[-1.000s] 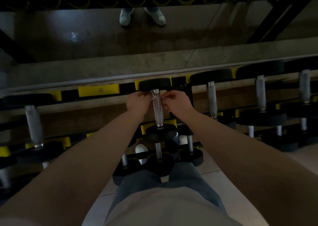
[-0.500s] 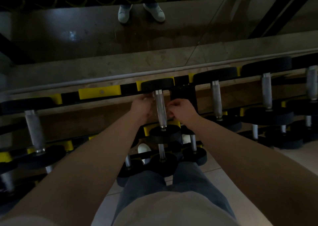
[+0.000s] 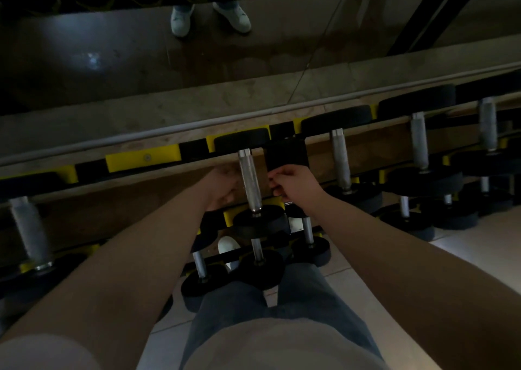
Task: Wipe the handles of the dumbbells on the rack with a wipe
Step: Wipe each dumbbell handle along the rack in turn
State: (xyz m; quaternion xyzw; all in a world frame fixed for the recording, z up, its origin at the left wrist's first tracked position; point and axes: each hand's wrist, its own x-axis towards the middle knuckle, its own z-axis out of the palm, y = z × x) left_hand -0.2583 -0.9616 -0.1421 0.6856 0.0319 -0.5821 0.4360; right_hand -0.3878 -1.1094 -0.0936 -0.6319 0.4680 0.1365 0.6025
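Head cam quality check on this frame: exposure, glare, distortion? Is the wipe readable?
Head view: badly underexposed; the left hand and right hand flank the dumbbell handle, but no wipe is legible. Head view: a pale glare patch upper left; the grey rail bows slightly, wide-angle; forearms near the lens soft.

We see a handle (image 3: 251,180) of bare silver metal, its grip rough with fine knurling and dully shining. The dumbbell heads (image 3: 241,143) look like matt black rubber. The rack's yellow cradles (image 3: 142,158) are smooth and slightly glossy. The floor tiles (image 3: 465,257) are pale, smooth and faintly shiny. Our trousers (image 3: 225,307) are matt grey cloth.
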